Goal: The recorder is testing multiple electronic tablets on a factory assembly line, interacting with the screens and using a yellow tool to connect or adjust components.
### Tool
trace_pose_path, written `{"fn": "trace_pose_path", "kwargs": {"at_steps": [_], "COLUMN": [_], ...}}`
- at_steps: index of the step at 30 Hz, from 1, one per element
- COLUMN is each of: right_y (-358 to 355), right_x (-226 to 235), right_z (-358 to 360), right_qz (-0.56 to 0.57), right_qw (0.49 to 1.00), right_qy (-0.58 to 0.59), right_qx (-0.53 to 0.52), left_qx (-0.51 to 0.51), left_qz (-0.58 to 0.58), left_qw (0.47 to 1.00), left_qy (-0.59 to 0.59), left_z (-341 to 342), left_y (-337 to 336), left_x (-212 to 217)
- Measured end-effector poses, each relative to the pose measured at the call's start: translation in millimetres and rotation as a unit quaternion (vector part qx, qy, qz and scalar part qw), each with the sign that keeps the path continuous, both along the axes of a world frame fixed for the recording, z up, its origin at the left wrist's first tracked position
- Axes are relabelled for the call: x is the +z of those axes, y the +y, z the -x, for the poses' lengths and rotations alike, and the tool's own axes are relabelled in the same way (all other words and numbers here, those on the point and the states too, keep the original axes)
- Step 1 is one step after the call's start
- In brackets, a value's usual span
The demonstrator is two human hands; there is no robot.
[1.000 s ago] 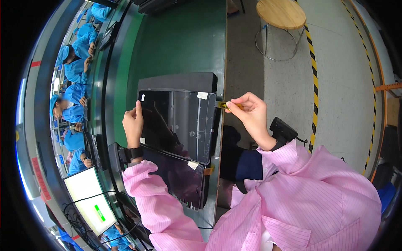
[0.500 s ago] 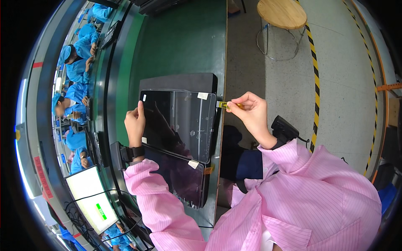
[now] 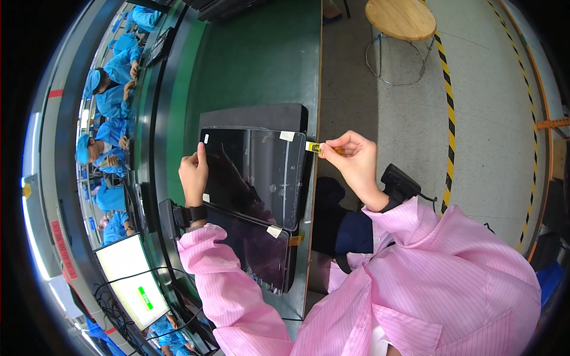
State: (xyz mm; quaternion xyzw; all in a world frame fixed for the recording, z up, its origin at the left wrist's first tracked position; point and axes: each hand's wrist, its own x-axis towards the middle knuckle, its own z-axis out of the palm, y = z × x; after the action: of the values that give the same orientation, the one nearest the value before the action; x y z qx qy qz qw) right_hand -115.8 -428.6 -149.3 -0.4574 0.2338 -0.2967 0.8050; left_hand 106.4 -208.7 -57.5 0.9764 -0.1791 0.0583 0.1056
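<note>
A glossy black display panel (image 3: 243, 169) with pale tape tabs at its edges lies on a dark foam pad (image 3: 255, 115). My left hand (image 3: 193, 178) holds the panel's left edge, one digit extended along its rim; the other fingers are curled and partly hidden. Off the right edge sticks a short flat yellow ribbon cable (image 3: 314, 148), which my right hand (image 3: 355, 159) pinches between thumb and finger. A second dark panel (image 3: 252, 249) lies nearer to me, partly under the first one's near edge, with a brownish tab (image 3: 295, 241) at its right side.
The green bench (image 3: 255, 65) ends in a straight edge just right of the panels. A lit monitor (image 3: 127, 279) with cables stands at lower left. Several workers in blue (image 3: 113, 95) sit beyond the left side. A round wooden stool (image 3: 401, 18) stands on the floor at far right.
My right hand has shifted very slightly left with the cable. My left hand keeps its place on the panel; the view has moved slightly.
</note>
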Motion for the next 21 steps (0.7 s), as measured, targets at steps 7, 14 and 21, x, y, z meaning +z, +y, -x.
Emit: {"fn": "trace_pose_path", "kwargs": {"at_steps": [7,14,21], "right_y": [-10.0,-6.1,-10.2], "right_x": [8.5,4.3,6.9], "right_z": [-3.7,-2.1,-14.4], "right_qz": [0.055,-0.003,0.041], "right_qw": [0.998,0.998,0.996], "right_qy": [0.018,-0.006,-0.013], "right_qx": [0.040,0.055,0.083], "left_qx": [0.005,0.029,0.011], "left_qz": [-0.022,-0.034,-0.032], "left_qw": [1.000,0.999,0.999], "left_qy": [0.005,0.008,-0.025], "left_z": [-0.7,-2.5,-0.3], "left_y": [-2.5,-1.6,-3.8], "left_x": [1.9,-1.1,0.5]}}
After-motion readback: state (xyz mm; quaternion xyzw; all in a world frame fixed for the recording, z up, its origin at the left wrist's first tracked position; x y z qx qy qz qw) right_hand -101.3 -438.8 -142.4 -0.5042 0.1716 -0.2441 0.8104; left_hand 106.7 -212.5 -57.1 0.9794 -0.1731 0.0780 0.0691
